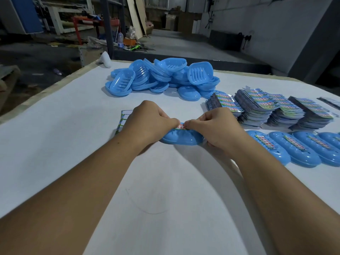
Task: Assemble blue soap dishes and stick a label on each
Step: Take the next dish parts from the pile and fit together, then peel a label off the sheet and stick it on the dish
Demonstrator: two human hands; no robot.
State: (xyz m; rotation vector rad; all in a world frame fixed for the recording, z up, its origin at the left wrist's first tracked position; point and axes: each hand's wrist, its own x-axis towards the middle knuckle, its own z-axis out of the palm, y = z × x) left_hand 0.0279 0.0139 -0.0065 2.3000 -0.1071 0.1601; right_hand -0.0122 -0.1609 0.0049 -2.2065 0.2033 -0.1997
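A blue soap dish (181,138) lies on the white table (64,144) in front of me, held at both ends. My left hand (149,122) grips its left end and my right hand (214,127) its right end. Both thumbs press a small printed label (181,126) on the dish's top. My hands hide most of the label. A pile of loose blue soap dish parts (160,78) sits farther back. Stacks of label sheets (266,109) stand at the right.
A row of labelled blue soap dishes (294,150) lies along the right side. A partly used label sheet (122,120) lies behind my left hand. A white object (105,59) rests at the table's far left corner. Workshop clutter lies beyond the table.
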